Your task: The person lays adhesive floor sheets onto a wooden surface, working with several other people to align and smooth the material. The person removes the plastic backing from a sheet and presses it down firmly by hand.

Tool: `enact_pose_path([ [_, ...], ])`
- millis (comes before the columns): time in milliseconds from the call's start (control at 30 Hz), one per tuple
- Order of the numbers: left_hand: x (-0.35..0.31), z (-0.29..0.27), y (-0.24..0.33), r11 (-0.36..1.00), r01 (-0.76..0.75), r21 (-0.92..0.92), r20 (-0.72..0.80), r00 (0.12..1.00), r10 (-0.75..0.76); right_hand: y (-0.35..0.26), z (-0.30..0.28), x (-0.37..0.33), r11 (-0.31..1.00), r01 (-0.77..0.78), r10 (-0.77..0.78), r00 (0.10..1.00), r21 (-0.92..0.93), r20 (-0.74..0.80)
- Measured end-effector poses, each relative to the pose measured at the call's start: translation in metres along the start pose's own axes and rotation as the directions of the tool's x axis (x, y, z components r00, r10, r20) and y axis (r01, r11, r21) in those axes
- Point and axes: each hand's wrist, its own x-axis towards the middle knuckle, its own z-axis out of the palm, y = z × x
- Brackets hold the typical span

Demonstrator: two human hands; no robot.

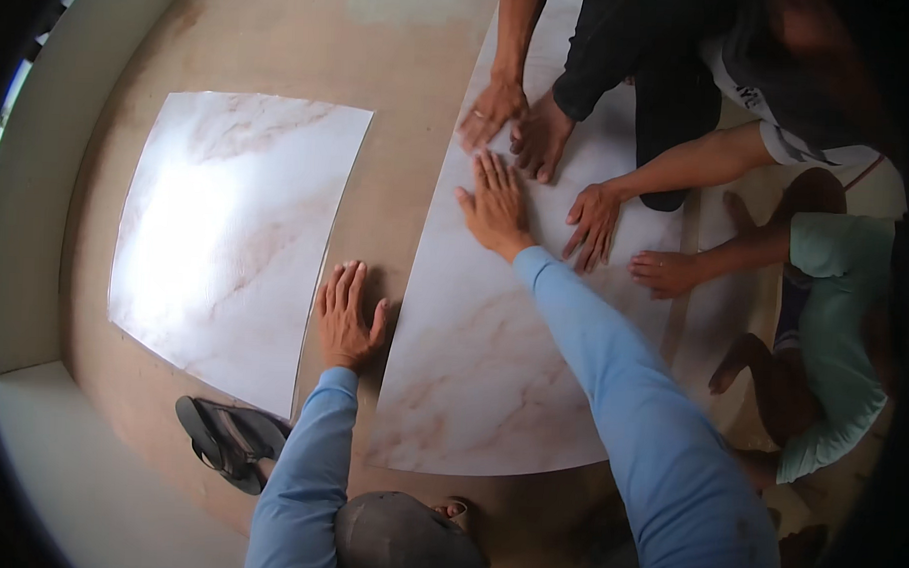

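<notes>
My right hand lies flat, fingers stretched, on a glossy white sheet with a tan marble pattern. Its fingertips are close to a co-worker's blurred hand and bare foot. In the strip of bare floor left of that sheet, my left hand rests with fingers out, by the right edge of a second marbled sheet. Both hands hold nothing. Light blue sleeves cover my forearms.
The co-worker's other hand presses on the long sheet. A second person in pale green has a hand at its right edge. Dark sandals stand below the left sheet. A low wall runs along the left.
</notes>
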Motion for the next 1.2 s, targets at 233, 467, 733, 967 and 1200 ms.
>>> enact_pose_path([
  [233, -0.002, 0.002, -0.003, 1.0, 0.0, 0.007, -0.016, 1.0, 0.0, -0.127, -0.041, 0.054, 0.892, 0.389, -0.357, 0.919, 0.23, -0.169],
  [467, -0.003, -0.001, -0.007, 1.0, -0.001, -0.017, -0.024, 1.0, 0.0, -0.008, -0.025, -0.02, 0.998, 0.03, -0.034, 0.996, 0.052, 0.083],
  [733, -0.004, 0.0, -0.003, 0.999, -0.026, -0.027, -0.038, 0.999, 0.025, -0.034, -0.026, -0.047, 0.99, -0.142, 0.142, 0.99, 0.019, 0.021],
  [967, -0.007, 0.013, -0.027, 0.997, -0.067, 0.027, -0.057, 0.996, 0.068, -0.04, -0.028, -0.063, 0.984, -0.171, 0.171, 0.985, 0.05, 0.014],
  [1200, -0.003, 0.014, -0.005, 0.995, -0.074, 0.074, -0.041, 0.996, 0.077, -0.029, -0.045, -0.071, 0.97, -0.212, 0.211, 0.977, 0.118, 0.021],
])
